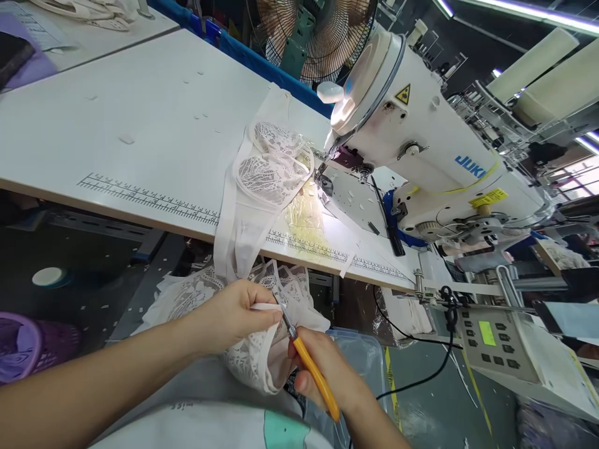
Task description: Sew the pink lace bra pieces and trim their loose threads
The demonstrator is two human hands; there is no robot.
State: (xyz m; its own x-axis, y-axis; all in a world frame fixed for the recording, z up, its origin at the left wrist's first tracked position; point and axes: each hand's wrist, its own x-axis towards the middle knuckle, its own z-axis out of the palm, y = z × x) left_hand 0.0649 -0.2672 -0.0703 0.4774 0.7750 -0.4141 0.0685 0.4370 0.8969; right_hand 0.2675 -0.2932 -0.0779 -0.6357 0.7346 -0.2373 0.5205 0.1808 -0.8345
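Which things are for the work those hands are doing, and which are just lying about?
Looks like part of the work:
orange-handled tool, in the right hand
white strip, pinched by the left hand
white lace garment, beneath the hands
sewing machine, perhaps

Seems just lying or standing about:
purple basket
fan
scrap on the table

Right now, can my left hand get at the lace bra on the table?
Probably yes: the lace bra partly hangs off the table beside your left hand, nothing visibly between, though that hand pinches a white strip.
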